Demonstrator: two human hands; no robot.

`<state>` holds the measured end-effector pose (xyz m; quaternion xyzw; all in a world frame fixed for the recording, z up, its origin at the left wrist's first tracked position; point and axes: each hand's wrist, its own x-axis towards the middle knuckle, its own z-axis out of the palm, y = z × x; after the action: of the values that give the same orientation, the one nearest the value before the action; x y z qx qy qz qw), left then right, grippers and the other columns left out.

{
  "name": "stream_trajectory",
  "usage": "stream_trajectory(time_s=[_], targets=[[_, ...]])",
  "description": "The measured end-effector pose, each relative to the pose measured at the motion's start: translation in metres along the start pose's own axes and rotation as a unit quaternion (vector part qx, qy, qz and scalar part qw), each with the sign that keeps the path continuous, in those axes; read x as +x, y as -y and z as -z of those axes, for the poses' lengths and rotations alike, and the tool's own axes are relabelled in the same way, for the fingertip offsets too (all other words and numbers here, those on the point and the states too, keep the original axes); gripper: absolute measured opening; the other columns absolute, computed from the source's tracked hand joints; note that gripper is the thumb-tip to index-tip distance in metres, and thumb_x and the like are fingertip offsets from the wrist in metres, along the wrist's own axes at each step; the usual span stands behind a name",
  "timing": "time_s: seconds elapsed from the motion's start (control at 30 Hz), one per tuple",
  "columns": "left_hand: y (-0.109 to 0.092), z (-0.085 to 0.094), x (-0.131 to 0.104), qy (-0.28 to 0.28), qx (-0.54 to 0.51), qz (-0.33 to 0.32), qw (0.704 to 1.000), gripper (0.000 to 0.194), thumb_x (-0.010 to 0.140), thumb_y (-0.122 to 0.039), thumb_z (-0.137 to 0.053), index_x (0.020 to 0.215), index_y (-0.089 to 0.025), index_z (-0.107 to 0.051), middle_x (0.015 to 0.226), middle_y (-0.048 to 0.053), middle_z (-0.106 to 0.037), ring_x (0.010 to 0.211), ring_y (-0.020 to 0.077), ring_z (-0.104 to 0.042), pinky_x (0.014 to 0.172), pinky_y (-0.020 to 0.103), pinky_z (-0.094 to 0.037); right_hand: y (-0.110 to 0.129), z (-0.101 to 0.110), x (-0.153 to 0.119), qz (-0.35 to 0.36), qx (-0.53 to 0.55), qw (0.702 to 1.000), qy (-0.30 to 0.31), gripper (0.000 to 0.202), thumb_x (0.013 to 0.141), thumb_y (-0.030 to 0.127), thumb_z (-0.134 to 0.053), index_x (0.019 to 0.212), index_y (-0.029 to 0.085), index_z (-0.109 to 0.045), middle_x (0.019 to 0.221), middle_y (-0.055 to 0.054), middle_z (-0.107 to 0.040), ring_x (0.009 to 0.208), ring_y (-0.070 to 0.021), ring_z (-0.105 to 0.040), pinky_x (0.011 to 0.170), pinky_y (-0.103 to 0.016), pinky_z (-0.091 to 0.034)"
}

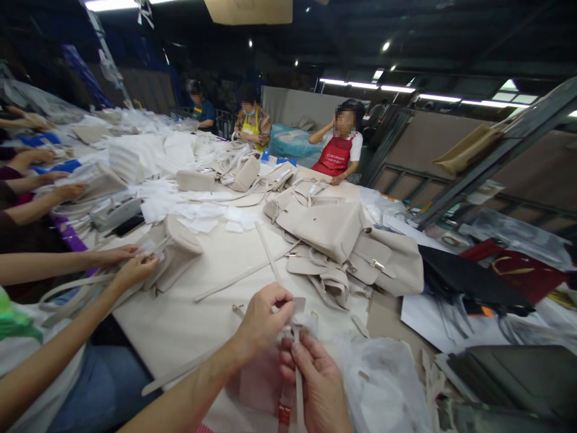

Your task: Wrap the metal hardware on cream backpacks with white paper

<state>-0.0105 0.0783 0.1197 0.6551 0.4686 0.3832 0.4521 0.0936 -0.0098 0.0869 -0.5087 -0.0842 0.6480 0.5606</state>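
Note:
My left hand (265,316) is closed in a pinch, thumb against index finger, at the top of a narrow beige strap. A small pale flat piece (299,305) sticks out at those fingertips; its kind is unclear. Just below, my right hand (318,376) is wrapped round the beige strap (298,385), which runs down across its fingers. Thin whitish wrapping (309,323) lies between both hands and partly hides the strap's end. Loose beige straps (246,276) lie on the white table (216,325) beyond my hands.
Beige handbags (320,225) are piled ahead. Clear plastic bags (383,379) lie at my right, near a black bag (469,276). On the left, a co-worker's hands (135,264) handle another beige bag (175,252). A person in a red apron (334,157) sits across the table.

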Motion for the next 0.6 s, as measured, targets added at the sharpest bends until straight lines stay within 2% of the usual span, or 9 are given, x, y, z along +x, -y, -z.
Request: stream_trajectory(time_s=[0.07,0.1,0.2,0.3,0.37,0.43,0.5,0.6], targets=[[-0.009,0.001,-0.004,-0.037,0.066,-0.081,0.994,0.016,0.082,-0.018,-0.053,0.071,-0.017,-0.064,0.070,0.002,-0.058,0.069,0.0154,-0.054,0.065,0.025,-0.041,-0.008,0.014,-0.003,-0.036,-0.059,0.997,0.024,0.055,0.048,0.051,-0.091,0.080,0.015,-0.065,0.062,0.000,-0.070,0.048,-0.0108,-0.062,0.044,-0.019,-0.051],[-0.012,0.001,-0.009,-0.034,0.079,-0.114,0.990,0.018,0.084,-0.018,-0.051,0.075,-0.017,-0.066,0.070,0.002,-0.060,0.068,0.0149,-0.054,0.064,0.025,-0.041,-0.012,0.020,-0.005,-0.046,-0.085,0.995,0.037,0.053,0.050,0.055,-0.088,0.075,0.015,-0.063,0.058,0.001,-0.067,0.045,-0.0107,-0.060,0.042,-0.020,-0.049],[-0.013,-0.001,-0.031,0.029,0.079,-0.184,0.979,0.023,0.089,-0.016,-0.046,0.089,-0.017,-0.069,0.070,0.003,-0.065,0.064,0.0135,-0.058,0.062,0.022,-0.043,-0.016,0.031,-0.007,-0.028,-0.125,0.989,0.076,0.047,0.062,0.057,-0.082,0.073,0.016,-0.063,0.057,0.000,-0.066,0.044,-0.0112,-0.059,0.044,-0.022,-0.048],[-0.005,-0.002,-0.051,0.073,0.068,-0.209,0.973,0.025,0.088,-0.013,-0.046,0.096,-0.015,-0.070,0.075,0.006,-0.068,0.068,0.0143,-0.062,0.066,0.022,-0.047,-0.008,0.027,-0.007,0.008,-0.107,0.989,0.102,0.042,0.066,0.050,-0.082,0.089,0.018,-0.068,0.069,-0.001,-0.071,0.054,-0.0139,-0.063,0.053,-0.024,-0.051],[0.002,-0.003,-0.059,0.072,0.040,-0.186,0.979,0.027,0.085,-0.011,-0.048,0.100,-0.014,-0.070,0.084,0.008,-0.071,0.077,0.0165,-0.065,0.073,0.024,-0.050,0.000,0.023,-0.006,0.014,-0.090,0.990,0.110,0.045,0.064,0.045,-0.084,0.098,0.019,-0.069,0.081,-0.002,-0.074,0.065,-0.0164,-0.067,0.060,-0.026,-0.053],[0.008,-0.005,-0.061,0.065,-0.001,-0.127,0.990,0.027,0.082,-0.012,-0.053,0.102,-0.014,-0.070,0.089,0.009,-0.073,0.081,0.0180,-0.067,0.075,0.025,-0.051,0.004,0.022,-0.006,0.007,-0.089,0.989,0.118,0.047,0.063,0.042,-0.086,0.101,0.020,-0.069,0.084,-0.002,-0.074,0.068,-0.0175,-0.067,0.062,-0.026,-0.053],[0.013,-0.009,-0.061,0.052,-0.042,-0.053,0.996,0.023,0.081,-0.014,-0.057,0.098,-0.016,-0.072,0.085,0.006,-0.073,0.074,0.0163,-0.067,0.068,0.023,-0.051,0.005,0.024,-0.006,0.000,-0.111,0.987,0.120,0.044,0.065,0.043,-0.084,0.099,0.019,-0.070,0.078,-0.003,-0.073,0.064,-0.0173,-0.067,0.059,-0.026,-0.053],[0.019,-0.015,-0.057,0.018,-0.072,0.023,0.997,0.015,0.079,-0.013,-0.058,0.087,-0.018,-0.070,0.077,0.002,-0.070,0.067,0.0132,-0.063,0.062,0.021,-0.047,0.007,0.035,-0.007,-0.014,-0.138,0.982,0.127,0.035,0.067,0.047,-0.082,0.082,0.018,-0.070,0.065,-0.001,-0.070,0.056,-0.0142,-0.063,0.055,-0.023,-0.051]])
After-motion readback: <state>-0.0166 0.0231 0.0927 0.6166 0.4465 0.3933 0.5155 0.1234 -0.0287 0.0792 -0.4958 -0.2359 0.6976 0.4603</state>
